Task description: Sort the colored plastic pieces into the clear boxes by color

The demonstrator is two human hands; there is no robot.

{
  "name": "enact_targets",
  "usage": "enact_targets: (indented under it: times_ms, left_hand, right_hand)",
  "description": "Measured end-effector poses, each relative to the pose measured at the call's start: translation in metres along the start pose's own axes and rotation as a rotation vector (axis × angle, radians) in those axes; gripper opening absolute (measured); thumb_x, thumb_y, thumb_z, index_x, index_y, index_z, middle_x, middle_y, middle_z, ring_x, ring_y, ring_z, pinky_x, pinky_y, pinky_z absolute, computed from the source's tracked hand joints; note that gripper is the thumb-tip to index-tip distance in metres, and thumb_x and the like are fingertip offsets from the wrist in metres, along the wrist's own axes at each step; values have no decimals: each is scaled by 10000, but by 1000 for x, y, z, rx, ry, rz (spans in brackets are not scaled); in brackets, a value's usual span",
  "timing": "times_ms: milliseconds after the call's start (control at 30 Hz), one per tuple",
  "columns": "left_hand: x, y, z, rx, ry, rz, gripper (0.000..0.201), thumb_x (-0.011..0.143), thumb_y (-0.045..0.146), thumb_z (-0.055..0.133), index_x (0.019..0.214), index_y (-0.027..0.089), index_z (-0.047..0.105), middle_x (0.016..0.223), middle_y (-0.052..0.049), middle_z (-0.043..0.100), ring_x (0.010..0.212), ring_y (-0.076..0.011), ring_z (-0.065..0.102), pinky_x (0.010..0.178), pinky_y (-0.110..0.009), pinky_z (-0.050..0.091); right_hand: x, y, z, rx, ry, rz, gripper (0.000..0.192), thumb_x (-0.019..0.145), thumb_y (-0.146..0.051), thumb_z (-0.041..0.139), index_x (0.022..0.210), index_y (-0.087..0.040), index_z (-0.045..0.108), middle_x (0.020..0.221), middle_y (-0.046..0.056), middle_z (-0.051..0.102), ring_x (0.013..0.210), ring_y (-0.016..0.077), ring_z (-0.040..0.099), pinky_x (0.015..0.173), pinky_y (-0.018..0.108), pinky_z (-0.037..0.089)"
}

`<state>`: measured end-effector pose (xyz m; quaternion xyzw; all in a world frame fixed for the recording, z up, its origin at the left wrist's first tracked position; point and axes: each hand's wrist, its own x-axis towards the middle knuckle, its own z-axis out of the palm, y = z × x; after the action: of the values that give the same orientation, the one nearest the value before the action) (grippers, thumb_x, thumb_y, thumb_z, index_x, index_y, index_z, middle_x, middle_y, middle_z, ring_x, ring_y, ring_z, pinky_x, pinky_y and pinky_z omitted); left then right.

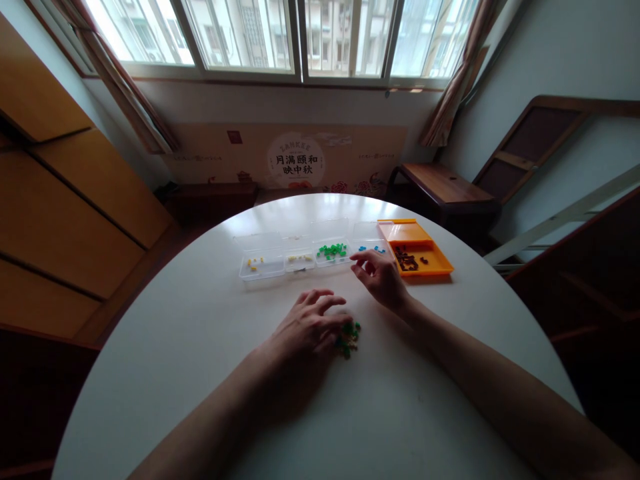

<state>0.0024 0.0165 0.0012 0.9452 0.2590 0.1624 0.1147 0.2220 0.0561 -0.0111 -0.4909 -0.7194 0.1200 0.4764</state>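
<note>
Inside clear box (pixel 333 263), green pieces (pixel 332 251), inside orange box (pixel 437 260), brown pieces (pixel 407 261), left grip (pixel 314 321), right grip (pixel 379 273) unclear

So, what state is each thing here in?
Orange box: open, dark pieces inside.
Clear boxes: open, small pieces inside.
Mixed pile: loose on the table, partly covered.
Left hand: fingers spread, over the pile.
Right hand: fingers bent near blue pieces; grip unclear.
Curtains: drawn aside.

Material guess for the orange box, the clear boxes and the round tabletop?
Orange box: likely opaque plastic, semi-gloss; even color, pale sheen on its open lid.
Clear boxes: probably rigid transparent plastic; see-through walls, bright edges.
Round tabletop: smooth, glossy white, reflecting window light; laminate, paint or glass, can't tell.
</note>
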Motion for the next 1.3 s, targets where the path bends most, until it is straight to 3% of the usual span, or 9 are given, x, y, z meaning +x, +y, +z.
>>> enact_targets:
  times_ms: [200,567,833,1067,1200,1300]
  left_hand:
    - [-1,1,2,2,144,-94,180,840,202,577,948,286,695,1127,-36,636,1099,-246,486,954,-414,365]
    - [0,0,0,-109,194,-164,92,834,212,591,809,218,680,986,-50,668,983,-222,534,907,-391,403]
    - [2,-11,-1,-294,364,-300,136,871,241,535,816,185,647,879,-60,659,908,-207,559,853,-355,442]
    - [2,-10,-3,-327,377,-404,157,861,270,525,789,181,633,823,-50,640,870,-201,552,767,-314,442]
    - [3,-8,-3,-327,442,-492,158,852,306,543,809,177,622,817,-40,612,797,-176,553,642,-261,434]
    - [3,-7,-3,-309,464,-503,119,838,291,557,814,186,609,823,-35,600,817,-184,554,638,-263,440]
  right_hand:
    - [-6,-6,2,-5,-29,-28,138,824,-178,576,932,-175,661,770,16,632,571,106,507,587,243,437]
    - [-10,-9,7,-11,-71,-81,113,822,-172,578,893,-190,663,763,11,637,564,100,513,576,234,433]
    - [-15,-27,5,138,-282,-225,152,784,-186,591,925,-179,649,787,18,625,608,102,513,584,231,449]
    - [-17,-27,10,2,-236,-406,59,827,-251,617,840,-201,645,784,23,640,665,114,566,633,236,452]
    - [-14,-23,10,-93,-235,-441,90,859,-270,605,862,-200,661,795,36,649,707,129,590,662,246,451]
    - [1,-20,10,-202,-263,-432,108,857,-279,609,850,-196,676,807,44,650,731,149,595,660,256,441]
